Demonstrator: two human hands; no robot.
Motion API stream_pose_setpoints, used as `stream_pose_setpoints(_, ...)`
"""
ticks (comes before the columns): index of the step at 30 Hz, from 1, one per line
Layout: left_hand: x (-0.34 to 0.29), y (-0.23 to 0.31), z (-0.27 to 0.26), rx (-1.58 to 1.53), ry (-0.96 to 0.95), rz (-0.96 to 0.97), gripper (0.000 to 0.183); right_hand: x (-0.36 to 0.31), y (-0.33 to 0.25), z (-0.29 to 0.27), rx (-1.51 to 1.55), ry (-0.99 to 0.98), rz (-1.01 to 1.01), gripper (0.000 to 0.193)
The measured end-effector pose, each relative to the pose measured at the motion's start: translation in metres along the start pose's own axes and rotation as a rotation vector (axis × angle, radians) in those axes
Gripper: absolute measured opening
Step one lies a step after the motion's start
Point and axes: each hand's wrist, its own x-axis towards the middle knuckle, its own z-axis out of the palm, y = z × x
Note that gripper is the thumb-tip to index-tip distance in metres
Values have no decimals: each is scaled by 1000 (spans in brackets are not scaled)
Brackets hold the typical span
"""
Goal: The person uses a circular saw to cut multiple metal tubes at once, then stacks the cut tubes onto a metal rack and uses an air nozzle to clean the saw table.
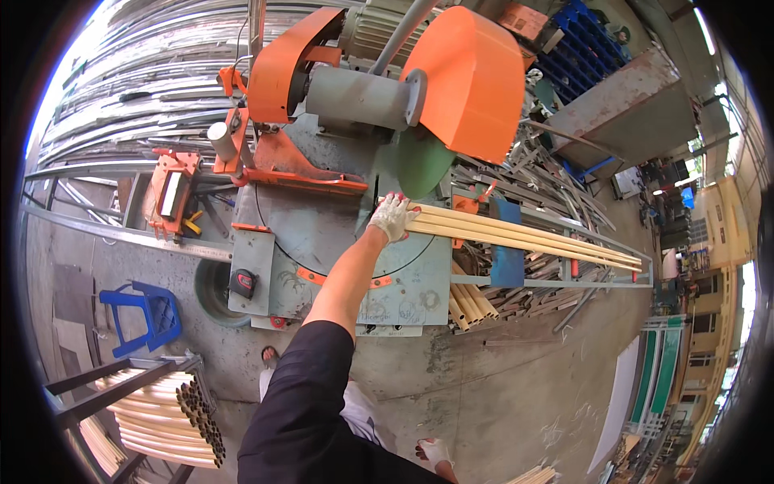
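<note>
My left hand (pixel 393 219), in a whitish glove with reddish fingertips, grips the near ends of several long cream-coloured tubes (pixel 524 236). These tubes lie side by side across the table of an orange and grey cut-off saw (pixel 363 101) and reach far to the right along a rail. Just above my left hand is the greenish saw disc (pixel 426 168), partly covered by its orange guard (pixel 468 81). Low in the view, my right hand (pixel 435 452) hangs beside my body, also gloved, its fingers loosely apart with nothing seen in them.
A tape measure (pixel 242 282) sits on the table's left corner. Beyond it are an orange clamp block (pixel 171 194) and a blue stool (pixel 143 317). Stacked cream tubes (pixel 165 419) fill a dark rack at lower left. Metal offcuts (pixel 524 302) lie under the right rail (pixel 605 284).
</note>
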Motion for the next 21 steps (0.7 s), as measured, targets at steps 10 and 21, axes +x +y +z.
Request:
stream_pose_setpoints(10,-56,-66,9,29,158,15,46,72,-5,15,346,-355,-58,14)
stream_pose_setpoints(21,-204,-274,-69,-149,-29,-375,41,25,-106,153,-192,-177,-191,16)
